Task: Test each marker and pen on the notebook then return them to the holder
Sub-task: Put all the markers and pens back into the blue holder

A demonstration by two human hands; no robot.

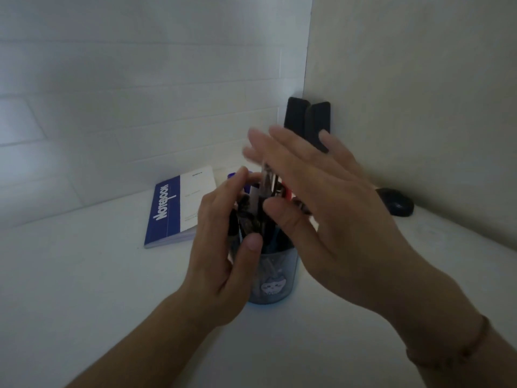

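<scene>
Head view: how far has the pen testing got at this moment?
Nothing looks tested: the notebook lies closed on the desk, cover up. In hand: the left hand and right hand flank the pens standing in the holder, fingers spread; motion blur hides whether any pen is gripped. Left: opening the notebook, testing each pen, returning them.

You have a translucent blue holder (272, 281) with a cat sticker standing upright on the white table, crowded with upright pens and markers (265, 197). The closed blue-and-white notebook (179, 207) lies flat just behind-left.
</scene>
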